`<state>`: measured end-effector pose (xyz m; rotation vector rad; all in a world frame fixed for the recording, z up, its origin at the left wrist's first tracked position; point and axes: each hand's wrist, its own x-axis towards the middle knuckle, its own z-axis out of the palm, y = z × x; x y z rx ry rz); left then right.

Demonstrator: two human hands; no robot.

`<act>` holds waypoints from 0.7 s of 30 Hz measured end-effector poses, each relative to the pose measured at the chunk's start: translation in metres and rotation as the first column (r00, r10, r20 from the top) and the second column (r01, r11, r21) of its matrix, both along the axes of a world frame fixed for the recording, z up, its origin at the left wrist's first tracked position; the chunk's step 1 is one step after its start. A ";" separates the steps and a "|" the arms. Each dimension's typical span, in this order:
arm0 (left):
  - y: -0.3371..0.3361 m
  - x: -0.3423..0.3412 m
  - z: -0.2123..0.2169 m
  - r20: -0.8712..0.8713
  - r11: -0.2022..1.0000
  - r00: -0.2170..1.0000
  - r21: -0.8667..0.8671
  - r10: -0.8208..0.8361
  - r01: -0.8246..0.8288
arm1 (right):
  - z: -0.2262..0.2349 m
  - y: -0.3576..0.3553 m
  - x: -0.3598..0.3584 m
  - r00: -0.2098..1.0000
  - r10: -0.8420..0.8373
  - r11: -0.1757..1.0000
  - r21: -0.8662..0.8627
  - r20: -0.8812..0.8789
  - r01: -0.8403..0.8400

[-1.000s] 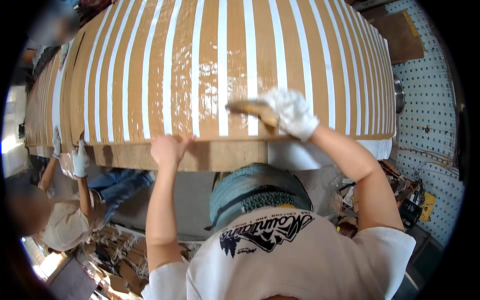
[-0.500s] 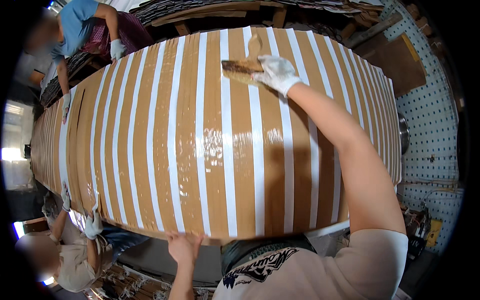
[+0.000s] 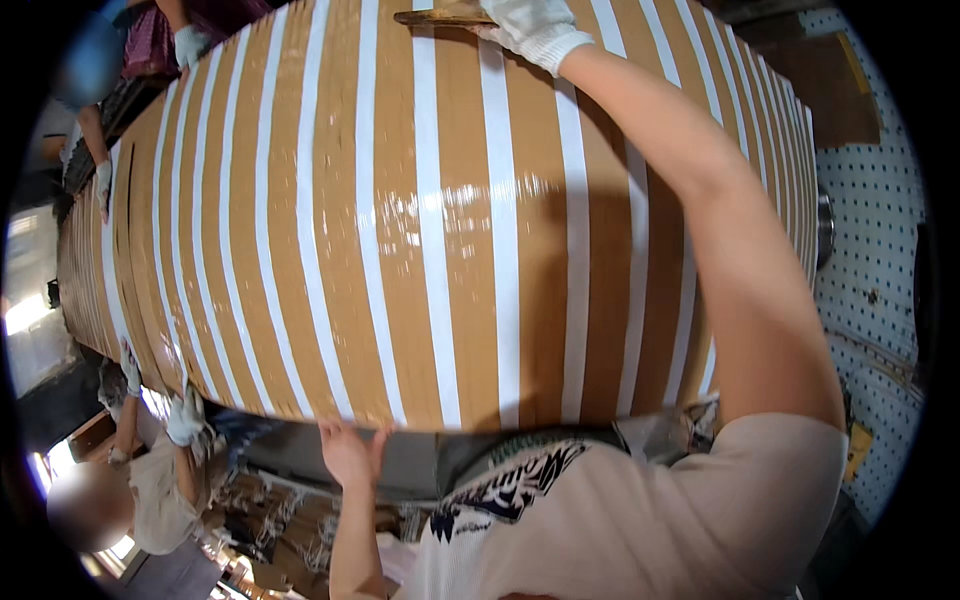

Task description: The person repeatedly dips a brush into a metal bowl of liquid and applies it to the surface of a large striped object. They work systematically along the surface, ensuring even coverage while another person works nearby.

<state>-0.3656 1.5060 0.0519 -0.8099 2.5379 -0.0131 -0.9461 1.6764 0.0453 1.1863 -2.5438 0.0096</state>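
A broad surface of brown and white stripes, glossy and wet-looking in the middle, stretches across in front of me. My right hand, in a white glove, is closed around a wide wooden-backed brush at the far part of the stripes. The upper part of the brush and hand is cut off by the picture's top edge. Bare, my left hand rests with its fingertips at the near edge of the striped surface, thumb apart, holding nothing that I can see.
At the far left, a co-worker's gloved hand touches the striped edge. Another person at the near left has gloved hands on its near edge. A perforated pale panel stands at the right, with a brown board beside it.
My view has shifted, so the striped surface sits higher in the picture. My right hand still holds the brush, now nearer the far edge of the view. My left hand stays at the near edge.
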 end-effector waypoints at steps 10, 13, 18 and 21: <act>0.008 -0.010 0.019 0.120 0.997 0.991 0.053 0.055 -0.062 | 0.008 0.161 0.367 0.953 0.193 0.965 0.133 0.234 -0.228; -0.003 0.007 -0.004 0.053 0.995 0.998 -0.091 -0.042 0.046 | 0.015 0.177 0.416 0.854 0.131 0.947 0.191 0.504 -0.258; 0.000 0.000 0.011 0.119 0.998 0.991 0.019 -0.057 0.055 | 0.033 0.185 0.358 0.766 0.100 0.994 -0.099 0.634 -0.048; 0.003 0.007 0.007 0.081 0.997 0.994 -0.008 -0.070 0.071 | 0.029 0.184 0.380 0.982 -0.011 0.991 0.133 0.187 -0.014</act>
